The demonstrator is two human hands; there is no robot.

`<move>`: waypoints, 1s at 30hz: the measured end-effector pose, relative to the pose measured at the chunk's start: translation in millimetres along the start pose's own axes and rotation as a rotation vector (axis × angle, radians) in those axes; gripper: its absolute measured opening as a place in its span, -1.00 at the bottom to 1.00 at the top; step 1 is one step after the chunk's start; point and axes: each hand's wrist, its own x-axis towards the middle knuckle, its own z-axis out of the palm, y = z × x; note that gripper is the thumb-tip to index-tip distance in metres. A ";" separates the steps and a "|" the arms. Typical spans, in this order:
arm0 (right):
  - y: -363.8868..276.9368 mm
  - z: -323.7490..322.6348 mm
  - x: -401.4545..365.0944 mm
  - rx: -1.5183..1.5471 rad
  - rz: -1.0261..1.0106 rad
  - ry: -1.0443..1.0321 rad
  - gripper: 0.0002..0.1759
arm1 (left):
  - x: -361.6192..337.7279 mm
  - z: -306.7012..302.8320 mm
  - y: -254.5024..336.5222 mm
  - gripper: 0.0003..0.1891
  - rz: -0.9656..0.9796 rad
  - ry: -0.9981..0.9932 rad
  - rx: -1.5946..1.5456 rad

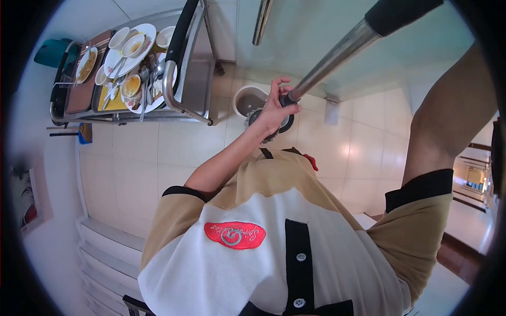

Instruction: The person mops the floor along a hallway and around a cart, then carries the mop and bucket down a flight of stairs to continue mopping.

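My left hand [275,107] is closed around the lower part of a mop handle [337,55], near its dark collar. The metal pole slants up toward the camera and ends in a thick black grip at the top right. Below my hand, the grey strands of the mop head [267,138] show beside the dark part of a white bucket [237,97] on the floor. Part of the mop head is hidden behind my wrist. My right arm rises at the right edge, and its hand lies outside the picture.
On the left stands a metal trolley [192,100] loaded with used plates, bowls and cutlery. A blue dustpan-like item [85,134] is near the wall below it. A frosted glass panel [327,31] with a metal bar handle [262,21] is in front. White steps [113,234] are at lower left.
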 end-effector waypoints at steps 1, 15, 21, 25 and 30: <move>2.6 0.8 2.5 0.007 -0.003 -0.012 -0.75 | -2.5 1.6 1.6 -0.30 0.001 0.020 0.006; 38.4 -21.3 18.5 0.059 -0.144 -0.150 -0.73 | 14.1 8.6 -44.2 -0.47 0.328 0.250 0.489; 43.8 -51.9 27.5 0.027 -0.225 -0.157 -0.73 | 39.2 -7.1 -18.4 -0.33 0.070 -0.197 0.422; 37.6 -70.2 33.0 0.002 -0.291 -0.141 -0.72 | 62.3 4.6 -5.8 -0.44 -0.080 -0.413 0.327; 27.4 -95.8 34.4 -0.072 -0.362 -0.036 -0.71 | 70.5 45.9 -29.4 -0.61 0.092 -0.078 0.435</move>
